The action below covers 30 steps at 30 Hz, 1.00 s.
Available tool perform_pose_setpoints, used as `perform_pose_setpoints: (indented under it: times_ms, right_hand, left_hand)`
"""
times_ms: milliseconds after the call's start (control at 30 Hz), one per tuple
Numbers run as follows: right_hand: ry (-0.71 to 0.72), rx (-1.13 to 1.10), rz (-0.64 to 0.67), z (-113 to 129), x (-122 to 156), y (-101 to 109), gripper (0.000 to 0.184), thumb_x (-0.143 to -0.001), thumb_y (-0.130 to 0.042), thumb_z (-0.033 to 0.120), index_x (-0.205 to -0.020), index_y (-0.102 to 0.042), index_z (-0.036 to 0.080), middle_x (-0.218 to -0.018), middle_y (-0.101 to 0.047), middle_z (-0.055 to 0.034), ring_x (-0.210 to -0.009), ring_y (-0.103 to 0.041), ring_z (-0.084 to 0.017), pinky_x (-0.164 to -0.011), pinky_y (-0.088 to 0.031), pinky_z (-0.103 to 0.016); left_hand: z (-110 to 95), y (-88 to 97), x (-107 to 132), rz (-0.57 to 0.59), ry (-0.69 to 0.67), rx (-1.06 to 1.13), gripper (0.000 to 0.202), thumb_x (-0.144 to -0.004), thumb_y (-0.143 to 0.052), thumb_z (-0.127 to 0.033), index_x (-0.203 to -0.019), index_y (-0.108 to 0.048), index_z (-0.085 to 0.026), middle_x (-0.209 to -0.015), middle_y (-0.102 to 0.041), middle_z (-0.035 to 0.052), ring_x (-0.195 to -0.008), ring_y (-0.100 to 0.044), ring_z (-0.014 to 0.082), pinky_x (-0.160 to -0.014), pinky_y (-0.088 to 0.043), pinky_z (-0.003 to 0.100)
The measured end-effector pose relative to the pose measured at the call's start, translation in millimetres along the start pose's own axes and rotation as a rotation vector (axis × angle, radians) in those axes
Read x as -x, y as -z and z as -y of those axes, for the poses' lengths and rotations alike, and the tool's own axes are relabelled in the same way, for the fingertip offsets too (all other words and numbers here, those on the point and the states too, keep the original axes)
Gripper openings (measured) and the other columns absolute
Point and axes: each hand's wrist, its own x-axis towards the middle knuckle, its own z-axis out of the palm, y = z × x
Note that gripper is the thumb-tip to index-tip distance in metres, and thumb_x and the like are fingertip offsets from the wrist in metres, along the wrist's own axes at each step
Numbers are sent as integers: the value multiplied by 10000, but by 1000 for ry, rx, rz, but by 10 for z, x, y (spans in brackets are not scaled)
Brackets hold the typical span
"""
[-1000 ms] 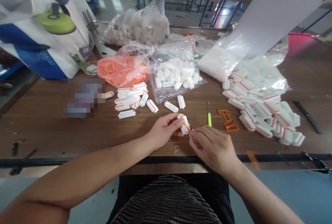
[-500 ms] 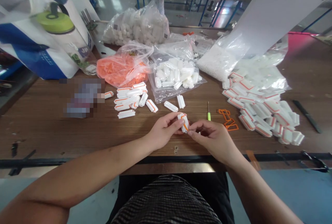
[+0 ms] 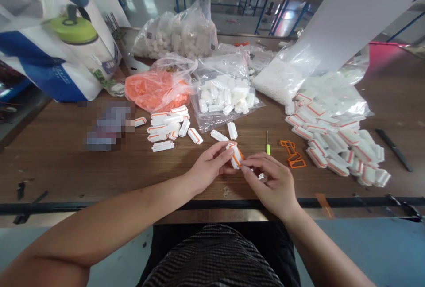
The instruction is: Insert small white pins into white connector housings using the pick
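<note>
A small white plastic piece with an orange gasket (image 3: 235, 157) is tilted between my hands, close to the table's front edge. My left hand (image 3: 210, 165) is closed round it, thumb on top. At its lower right end, the thumb and forefinger of my right hand (image 3: 275, 183) are pinched together at the orange edge. What exactly those fingertips hold is partly hidden. Tiny white parts (image 3: 261, 176) lie beside my right hand. Beyond it are a green-handled screwdriver (image 3: 268, 147) and several loose orange gaskets (image 3: 294, 158).
White pieces with orange edging form a left group (image 3: 166, 125) and a larger right pile (image 3: 341, 143). Behind stand a bag of orange gaskets (image 3: 156, 90), an open bag of white pieces (image 3: 227, 94) and a bag of white granules (image 3: 282, 76). A black strip (image 3: 394, 149) lies far right.
The white piece has turned slightly in my left hand, with more orange showing along its right side. My right hand has shifted slightly left and down, uncovering the tiny white parts.
</note>
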Motion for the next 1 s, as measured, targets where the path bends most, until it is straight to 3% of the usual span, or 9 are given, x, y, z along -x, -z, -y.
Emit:
perform_pose_setpoints:
  times_ms: [133,300,600,800,1000]
  right_hand:
    - [-1,24,-26,-4,0,-9,102,-831,-623,136,-819,-699,203,-820,-696,-39,-695,-648,-141,-541,-513,-247]
    - [-70,12,-4,-31,1,-5,78,-829,-638,163,-813,-701,206,-805,-711,-23,-671,-639,-127,-576,-513,-252]
    - [-413,-128,31,-108,-36,24,119,-787,-654,285,-728,-720,205,-751,-739,-29,-621,-635,-143,-557,-482,-265]
    - [-431,-199,106,-151,-70,65,135,-773,-676,324,-755,-733,204,-795,-744,-42,-689,-652,-163,-621,-496,-288]
    - [-563,-289,161,-137,-97,78,170,-744,-703,360,-761,-751,197,-648,-706,-12,-553,-584,-119,-513,-448,-246]
  left_hand:
    - [-4,4,6,26,21,23,421,-812,-739,-366,-1179,-621,-198,-1063,-704,73,-983,-655,191,-822,-544,308]
    - [-35,34,2,29,44,-53,500,-758,-789,-233,-1224,-610,-217,-1071,-698,61,-987,-650,183,-850,-525,313]
    - [2,46,-19,88,71,-15,525,-753,-777,-166,-1246,-612,-241,-1115,-693,71,-1034,-636,191,-893,-483,334]
    - [-12,34,-11,88,69,-18,468,-758,-765,-153,-1200,-643,-248,-1124,-670,55,-1019,-622,176,-912,-470,338]
    - [-29,49,-15,110,18,-40,449,-782,-734,-135,-1201,-641,-269,-1001,-648,14,-954,-605,145,-885,-472,313]
